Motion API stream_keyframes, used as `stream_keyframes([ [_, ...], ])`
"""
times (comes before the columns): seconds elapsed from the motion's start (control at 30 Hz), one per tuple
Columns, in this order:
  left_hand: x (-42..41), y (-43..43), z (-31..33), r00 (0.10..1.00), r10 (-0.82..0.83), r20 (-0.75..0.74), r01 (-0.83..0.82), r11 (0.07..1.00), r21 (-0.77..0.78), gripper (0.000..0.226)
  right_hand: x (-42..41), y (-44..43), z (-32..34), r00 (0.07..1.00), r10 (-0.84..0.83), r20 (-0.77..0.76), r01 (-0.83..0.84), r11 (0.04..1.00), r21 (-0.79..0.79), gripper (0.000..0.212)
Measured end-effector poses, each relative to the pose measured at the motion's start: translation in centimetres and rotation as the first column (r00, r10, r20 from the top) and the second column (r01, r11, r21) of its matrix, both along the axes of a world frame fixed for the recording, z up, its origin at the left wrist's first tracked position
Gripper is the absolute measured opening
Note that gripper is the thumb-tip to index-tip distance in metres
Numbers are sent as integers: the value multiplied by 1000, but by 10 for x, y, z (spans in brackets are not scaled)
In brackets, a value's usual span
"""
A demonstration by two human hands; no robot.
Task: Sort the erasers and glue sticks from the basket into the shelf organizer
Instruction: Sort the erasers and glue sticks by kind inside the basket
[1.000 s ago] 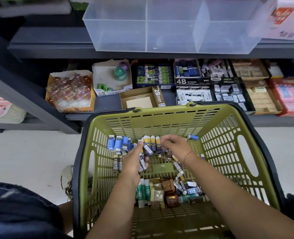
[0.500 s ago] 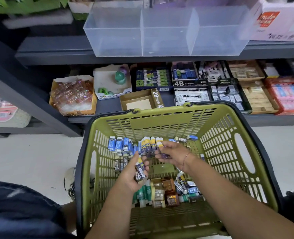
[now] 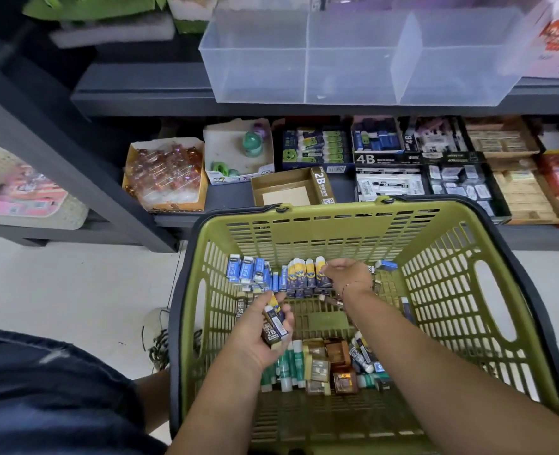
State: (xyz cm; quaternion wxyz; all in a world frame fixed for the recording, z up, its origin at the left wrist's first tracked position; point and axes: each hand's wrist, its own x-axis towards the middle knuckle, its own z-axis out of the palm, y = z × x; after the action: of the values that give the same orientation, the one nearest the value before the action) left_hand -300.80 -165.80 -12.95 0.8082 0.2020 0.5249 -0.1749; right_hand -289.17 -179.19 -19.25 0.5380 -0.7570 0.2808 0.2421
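Right hand [image 3: 348, 276] now farther back, at glue sticks [image 3: 307, 274].

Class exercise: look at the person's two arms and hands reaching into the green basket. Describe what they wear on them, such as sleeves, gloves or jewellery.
Both forearms are bare: no sleeves reach into view and neither hand is gloved. The right hand has a thin bracelet of red cord or beads around the wrist. The left hand shows no watch, band or ring that can be made out.

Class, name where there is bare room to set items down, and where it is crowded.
Free: all three compartments of the clear organizer on the upper shelf; the near basket floor, nearer than the green glue sticks. Crowded: the lower shelf, packed with display boxes.
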Motion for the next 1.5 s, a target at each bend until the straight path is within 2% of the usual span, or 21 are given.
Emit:
stream_keyframes([
  [0.2,0,-3,0,998,-61,12,61,998,19,21,3,18,-18,962,274,7,-270,952,-145,19],
  [0.3,1,-5,1,994,-95,49,93,995,39,19,-2,14,-18,964,260,51,-247,952,-181,13],
  [0.4,0,-5,2,987,-137,80,133,990,52,21,-8,6,-2,935,327,139,-295,932,-211,7],
  [0.47,-1,-5,2,980,-182,83,176,982,69,22,-16,2,20,902,404,150,-406,914,-19,9],
  [0.53,-1,-7,2,965,-255,67,247,963,110,24,-25,0,39,826,562,36,-557,807,198,20],
  [0.6,-1,-11,1,947,-319,51,308,940,146,27,-31,1,46,772,633,-61,-580,740,341,21],
  [0.77,-4,-15,0,933,-358,10,351,919,179,29,-33,-6,33,793,587,-162,-494,776,392,12],
  [0.87,-6,-13,-5,948,-318,-6,316,940,129,32,-25,-10,26,904,396,-161,-316,873,370,16],
  [0.93,-7,-11,-8,962,-275,-4,274,958,83,32,-10,-17,20,964,245,-108,-214,948,235,22],
  [0.97,-8,-9,-10,967,-256,7,255,965,53,32,-2,-21,17,973,222,-68,-212,969,130,25],
  [1.03,-8,-7,-11,972,-234,37,234,972,-7,29,13,-26,11,969,246,1,-246,968,-56,31],
  [1.1,-6,-5,-9,969,-237,72,241,969,-48,24,19,-26,6,952,304,29,-297,945,-137,31],
  [1.2,-2,-4,-8,963,-246,110,254,965,-72,22,20,-16,1,947,319,46,-316,947,-57,20],
  [1.43,-1,-6,-9,960,-231,158,251,961,-118,33,10,-8,-15,979,188,74,-195,976,100,14],
  [1.5,-1,-6,-11,963,-217,160,237,965,-114,39,9,-13,-15,976,197,89,-205,976,80,12],
])
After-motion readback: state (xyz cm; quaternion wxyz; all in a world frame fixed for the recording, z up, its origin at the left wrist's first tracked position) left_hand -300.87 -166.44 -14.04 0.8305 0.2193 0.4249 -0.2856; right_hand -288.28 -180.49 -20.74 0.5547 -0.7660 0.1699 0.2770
